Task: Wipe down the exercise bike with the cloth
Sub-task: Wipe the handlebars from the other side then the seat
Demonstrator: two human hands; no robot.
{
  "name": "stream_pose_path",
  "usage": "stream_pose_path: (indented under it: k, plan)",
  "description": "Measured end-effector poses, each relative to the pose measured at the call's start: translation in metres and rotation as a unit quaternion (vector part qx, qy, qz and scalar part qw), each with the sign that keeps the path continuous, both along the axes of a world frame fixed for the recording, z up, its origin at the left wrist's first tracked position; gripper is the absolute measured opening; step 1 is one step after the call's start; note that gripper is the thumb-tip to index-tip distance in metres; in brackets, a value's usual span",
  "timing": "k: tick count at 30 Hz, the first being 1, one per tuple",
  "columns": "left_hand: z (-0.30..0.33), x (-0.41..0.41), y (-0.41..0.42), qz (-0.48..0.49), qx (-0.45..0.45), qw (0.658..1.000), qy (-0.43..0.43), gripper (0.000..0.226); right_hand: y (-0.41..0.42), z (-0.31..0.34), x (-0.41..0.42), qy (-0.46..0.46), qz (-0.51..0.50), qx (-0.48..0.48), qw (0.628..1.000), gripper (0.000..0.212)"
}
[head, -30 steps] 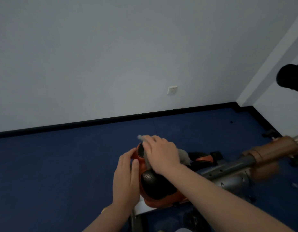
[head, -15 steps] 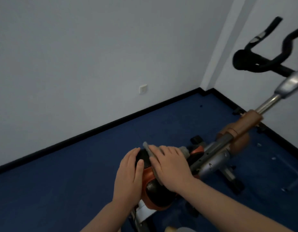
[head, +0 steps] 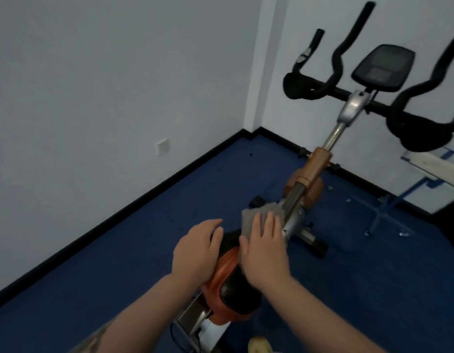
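Head view, looking down along an orange-and-black exercise bike (head: 307, 171) standing on a dark blue carpeted floor (head: 118, 263). Nearest the camera, two bare forearms reach forward over the padded black saddle with a glossy orange shell (head: 231, 289); its surface shows a fine perforated patch near the rear. The left hand (head: 195, 250) rests flat against the saddle's left flank, fingers (head: 213, 225) straight and close together, holding nothing. The right hand (head: 264, 248) lies palm down on a soft, crumpled grey cloth (head: 248, 220), fingers extended and slightly spread, pressing the cloth onto the nose of the saddle, just beside the brushed silver metal frame tube (head: 293, 200). Below the saddle, a grey rectangular metal seat bracket (head: 195, 317) is partly visible. Beyond the hands, the tube rises through a smooth orange-brown cylindrical collar (head: 318, 161) to a polished steel stem (head: 335, 136). Farther on, curved black foam-covered handlebars (head: 327, 82) carry a rounded black console with a dark screen (head: 383, 67). Behind stand matte white walls (head: 106, 72) edged with black skirting (head: 144, 197), with a square white wall socket (head: 162, 146) on the left wall.
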State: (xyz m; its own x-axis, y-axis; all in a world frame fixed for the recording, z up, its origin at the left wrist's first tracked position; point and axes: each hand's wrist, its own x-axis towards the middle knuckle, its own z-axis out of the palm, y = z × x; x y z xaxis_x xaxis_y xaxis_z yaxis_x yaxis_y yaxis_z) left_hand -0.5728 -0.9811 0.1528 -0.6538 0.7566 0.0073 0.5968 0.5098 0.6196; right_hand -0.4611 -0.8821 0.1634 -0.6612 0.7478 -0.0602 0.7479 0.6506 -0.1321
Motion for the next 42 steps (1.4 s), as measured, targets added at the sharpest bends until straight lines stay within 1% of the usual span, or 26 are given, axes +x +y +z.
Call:
stream_pose_path:
  k: [1, 2, 3, 4, 6, 7, 8, 10, 12, 14, 17, 22, 24, 26, 29, 31, 34, 36, 38, 40, 42]
  plan:
    - [-0.001, 0.001, 0.0, 0.009, -0.005, 1.0, -0.003, 0.04, -0.014, -0.001, 0.005, 0.023, -0.001, -0.01, 1.0, 0.074]
    - [-0.002, 0.001, 0.001, 0.015, -0.013, 1.0, -0.001, 0.041, -0.018, -0.004, 0.007, 0.022, 0.004, -0.036, 0.999, 0.077]
    - [-0.001, 0.001, 0.003, 0.016, -0.021, 1.0, 0.008, 0.04, -0.013, -0.009, 0.006, 0.043, -0.014, -0.077, 0.996, 0.075]
    - [0.0, 0.001, 0.004, 0.012, -0.029, 0.999, 0.022, 0.041, -0.002, -0.011, 0.001, 0.066, -0.05, -0.12, 0.989, 0.069]
    - [0.001, 0.0, 0.005, 0.006, -0.035, 0.999, 0.036, 0.045, 0.024, -0.005, -0.011, 0.133, -0.152, -0.205, 0.958, 0.063]
    - [0.002, -0.001, 0.004, 0.009, -0.032, 0.999, 0.028, 0.045, 0.034, -0.002, -0.016, 0.149, -0.193, -0.226, 0.943, 0.062]
    - [0.001, -0.003, 0.004, 0.015, -0.027, 0.999, 0.012, 0.045, 0.038, 0.003, -0.021, 0.149, -0.218, -0.231, 0.937, 0.06]
    - [-0.001, -0.006, 0.003, 0.022, -0.02, 1.0, -0.012, 0.041, 0.024, 0.004, -0.023, 0.104, -0.224, -0.207, 0.947, 0.059]
    - [-0.003, -0.007, 0.002, 0.021, -0.013, 1.0, -0.016, 0.039, -0.009, -0.001, -0.016, 0.063, -0.175, -0.166, 0.968, 0.06]
    - [-0.002, -0.007, 0.001, 0.019, -0.003, 1.0, -0.022, 0.038, -0.039, -0.005, 0.0, 0.056, -0.127, -0.154, 0.978, 0.064]
    - [-0.002, -0.008, 0.002, 0.012, 0.012, 0.999, -0.031, 0.037, -0.049, -0.001, 0.009, 0.036, -0.101, -0.155, 0.982, 0.063]
    - [-0.003, -0.01, 0.001, -0.01, 0.017, 0.999, -0.027, 0.034, -0.043, 0.016, -0.01, 0.01, -0.163, -0.145, 0.976, 0.058]
    - [-0.004, -0.012, -0.003, -0.034, 0.025, 0.998, -0.037, 0.031, -0.06, 0.017, -0.005, 0.0, -0.143, -0.121, 0.982, 0.056]
    - [-0.006, -0.013, -0.003, -0.051, 0.027, 0.997, -0.047, 0.03, -0.088, 0.011, 0.008, -0.014, -0.1, -0.089, 0.991, 0.059]
    - [-0.006, -0.015, -0.003, -0.052, 0.031, 0.997, -0.053, 0.031, -0.116, 0.008, 0.018, -0.031, -0.083, -0.084, 0.993, 0.063]
    - [-0.007, -0.015, -0.001, -0.045, 0.035, 0.997, -0.053, 0.035, -0.106, 0.011, 0.012, -0.023, -0.106, -0.088, 0.99, 0.061]
    - [-0.008, -0.014, -0.001, -0.043, 0.038, 0.997, -0.042, 0.038, -0.078, 0.02, -0.006, 0.001, -0.168, -0.113, 0.979, 0.054]
    - [-0.009, -0.013, -0.002, -0.041, 0.044, 0.998, -0.037, 0.037, -0.077, 0.019, -0.011, 0.002, -0.187, -0.112, 0.976, 0.054]
    - [-0.01, -0.013, -0.003, -0.044, 0.044, 0.997, -0.034, 0.037, -0.1, 0.01, -0.003, 0.003, -0.171, -0.07, 0.983, 0.059]
    - [-0.01, -0.014, -0.002, -0.044, 0.045, 0.997, -0.035, 0.037, -0.129, -0.002, 0.013, 0.025, -0.131, -0.035, 0.99, 0.066]
    - [-0.01, -0.013, -0.001, -0.045, 0.049, 0.997, -0.034, 0.039, -0.14, -0.008, 0.029, 0.066, -0.121, -0.069, 0.988, 0.07]
